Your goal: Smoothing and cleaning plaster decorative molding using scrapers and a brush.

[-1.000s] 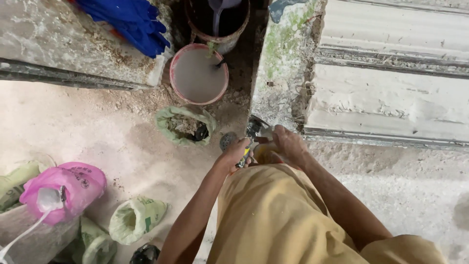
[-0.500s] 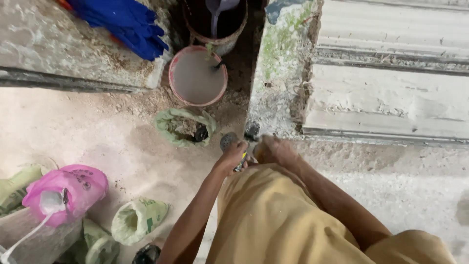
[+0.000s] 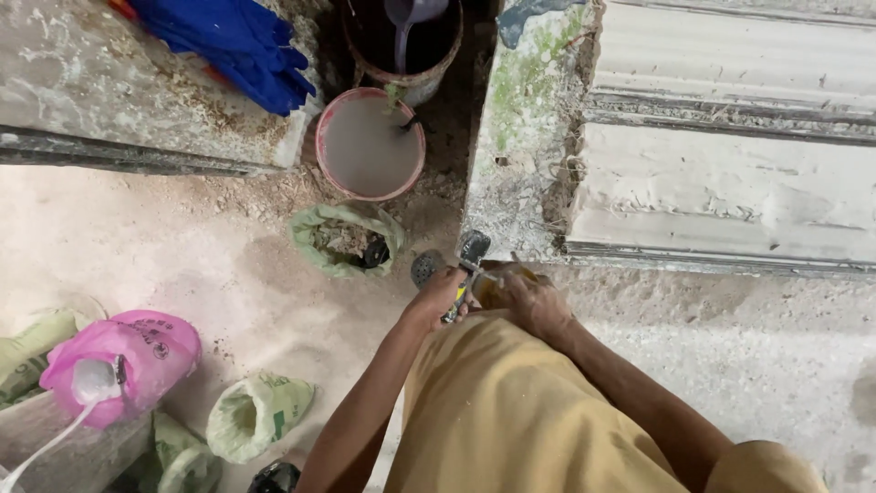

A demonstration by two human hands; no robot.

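Note:
I look down over my tan trousers at both hands held together near my knees. My left hand is closed around the yellow and black handle of a small metal hand tool, whose grey head points up toward the concrete block. My right hand is pressed against the same spot from the right, its fingers curled over something I cannot make out. A small round grey object sits just left of the tool head.
A pink-rimmed bucket of grey liquid and a darker bucket stand ahead. A green sack of rubble lies near. Blue cloth hangs on a slab. Pink bag and green sacks at left; moulded cornice at right.
My hands and the tool have barely shifted, staying together by my knees. The view has drifted slightly; nothing was picked up or let go.

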